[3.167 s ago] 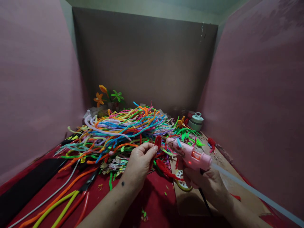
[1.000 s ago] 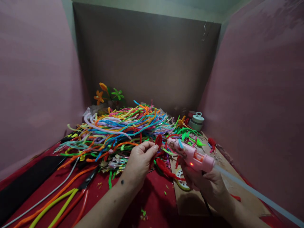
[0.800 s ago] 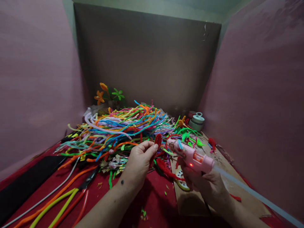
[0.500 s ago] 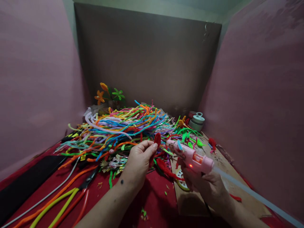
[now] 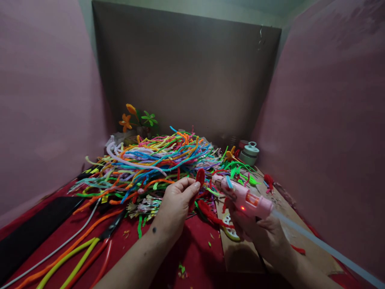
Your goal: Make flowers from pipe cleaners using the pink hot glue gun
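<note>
My left hand (image 5: 177,200) pinches a red fuzzy pipe-cleaner petal (image 5: 200,176) between thumb and fingers, its rounded end pointing up. Wrapped around the handle of a pink hot glue gun (image 5: 240,196) is my right hand (image 5: 261,233). An orange-red light glows on the gun's side, and a translucent glue stick (image 5: 325,241) trails from its rear. The nozzle points left toward the petal, with a small gap between them. Just below lies another red fuzzy piece (image 5: 210,214), near a white-and-yellow roll (image 5: 230,228) partly hidden by my right hand.
A large heap of colourful pipe cleaners (image 5: 162,156) covers the table's middle. Pliers or scissors with yellow handles (image 5: 111,228) lie at left. A cardboard sheet (image 5: 240,257) is at right, a pale green lidded bottle (image 5: 249,153) behind it. Orange and green pipe-cleaner flowers (image 5: 126,122) stand at back left.
The glue gun and my right hand have shifted very slightly to the right. The petal in my left hand is turned a little, showing more of its face.
</note>
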### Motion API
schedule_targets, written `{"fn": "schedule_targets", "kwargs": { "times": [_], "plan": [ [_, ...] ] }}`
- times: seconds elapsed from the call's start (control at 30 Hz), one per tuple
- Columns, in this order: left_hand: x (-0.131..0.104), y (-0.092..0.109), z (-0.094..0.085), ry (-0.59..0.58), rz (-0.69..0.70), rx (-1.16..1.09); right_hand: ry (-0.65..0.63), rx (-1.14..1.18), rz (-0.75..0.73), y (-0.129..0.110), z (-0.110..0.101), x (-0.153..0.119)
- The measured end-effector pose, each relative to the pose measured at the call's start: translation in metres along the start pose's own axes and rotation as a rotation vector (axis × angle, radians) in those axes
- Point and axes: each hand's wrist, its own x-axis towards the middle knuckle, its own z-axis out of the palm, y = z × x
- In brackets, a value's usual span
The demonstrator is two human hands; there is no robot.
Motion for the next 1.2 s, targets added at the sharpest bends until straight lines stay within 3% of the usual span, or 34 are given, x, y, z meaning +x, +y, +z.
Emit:
{"fn": "schedule_targets", "kwargs": {
  "times": [0.2, 0.4, 1.0, 1.2],
  "plan": [
    [0.0, 0.0, 0.0, 0.001, -0.002, -0.001, 0.004, 0.032, 0.069, 0.015, -0.006, -0.002],
    [0.0, 0.0, 0.0, -0.005, 0.004, -0.029, -0.048, -0.064, 0.075, 0.002, -0.001, -0.002],
    [-0.001, 0.004, 0.0, 0.046, -0.032, -0.127, -0.008, -0.002, 0.1, 0.002, 0.008, 0.002],
    [0.003, 0.011, -0.002, 0.108, -0.032, -0.204, -0.03, 0.038, 0.015, -0.019, 0.018, 0.013]
  ]
}}
